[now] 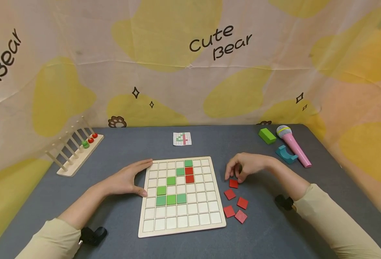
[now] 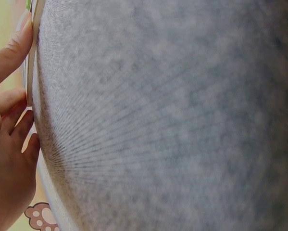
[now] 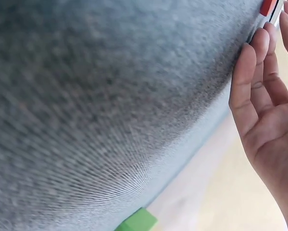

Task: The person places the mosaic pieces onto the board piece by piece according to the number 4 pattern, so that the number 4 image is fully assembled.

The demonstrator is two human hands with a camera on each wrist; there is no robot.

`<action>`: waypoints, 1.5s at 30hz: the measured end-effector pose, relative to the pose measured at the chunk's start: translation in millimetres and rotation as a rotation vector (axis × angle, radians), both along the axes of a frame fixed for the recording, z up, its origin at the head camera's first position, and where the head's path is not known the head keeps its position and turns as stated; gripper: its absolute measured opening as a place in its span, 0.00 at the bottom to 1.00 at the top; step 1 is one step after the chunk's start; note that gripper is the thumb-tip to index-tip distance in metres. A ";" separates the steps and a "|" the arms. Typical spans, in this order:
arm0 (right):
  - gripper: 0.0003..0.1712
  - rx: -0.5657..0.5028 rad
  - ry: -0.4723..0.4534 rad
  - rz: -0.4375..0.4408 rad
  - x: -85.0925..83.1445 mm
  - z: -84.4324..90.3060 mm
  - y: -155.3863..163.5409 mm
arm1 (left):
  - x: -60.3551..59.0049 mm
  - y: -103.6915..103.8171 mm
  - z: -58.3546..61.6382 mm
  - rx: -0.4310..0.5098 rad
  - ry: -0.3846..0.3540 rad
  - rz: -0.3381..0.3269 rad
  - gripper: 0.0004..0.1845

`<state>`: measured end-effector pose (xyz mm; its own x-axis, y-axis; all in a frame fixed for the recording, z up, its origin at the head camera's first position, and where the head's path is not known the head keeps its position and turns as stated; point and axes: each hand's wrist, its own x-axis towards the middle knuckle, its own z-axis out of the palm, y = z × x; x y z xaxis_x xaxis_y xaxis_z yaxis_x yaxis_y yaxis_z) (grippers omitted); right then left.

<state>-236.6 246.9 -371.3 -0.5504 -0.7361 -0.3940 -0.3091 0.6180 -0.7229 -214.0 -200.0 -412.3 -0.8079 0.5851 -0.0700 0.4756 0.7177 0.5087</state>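
Observation:
A wooden grid board lies on the table with green tiles set in a stepped line and a row, and two red tiles stacked in one column near its top. My left hand spreads along the board's left edge, thumb and fingertips touching the rim; the left wrist view shows the thumb against it. To the right of the board, my right hand reaches down with bent fingers, fingertips just above a loose red tile. In the right wrist view its fingers are apart from the thumb.
Several more red tiles lie right of the board. Behind it is a small pattern card. A peg rack with beads stands at left. A green block, teal arch and pink toy microphone lie back right.

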 end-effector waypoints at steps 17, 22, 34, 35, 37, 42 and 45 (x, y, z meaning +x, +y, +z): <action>0.20 -0.004 0.053 0.028 2.2 -6.4 0.2 | 1.4 0.2 2.2 0.013 -0.009 -0.014 0.60; 0.17 0.011 0.088 0.026 3.5 -7.0 -0.6 | 1.9 0.6 2.7 0.007 -0.008 -0.012 0.60; 0.13 0.049 0.149 -0.065 2.3 -7.5 -3.2 | 2.9 1.6 5.0 0.004 -0.009 -0.001 0.60; 0.13 0.049 0.151 -0.074 2.0 -7.2 -3.5 | 3.0 1.5 5.0 0.003 -0.008 -0.001 0.60; 0.11 0.045 0.151 -0.093 1.7 -6.8 -4.2 | 3.0 1.5 4.9 0.001 -0.005 -0.001 0.60; 0.09 0.034 0.145 -0.112 1.5 -5.0 -5.4 | 2.7 1.6 4.4 0.005 0.001 -0.005 0.60; 0.08 0.026 0.155 -0.108 1.2 -3.6 -6.2 | 2.4 1.6 4.0 0.009 0.000 -0.006 0.60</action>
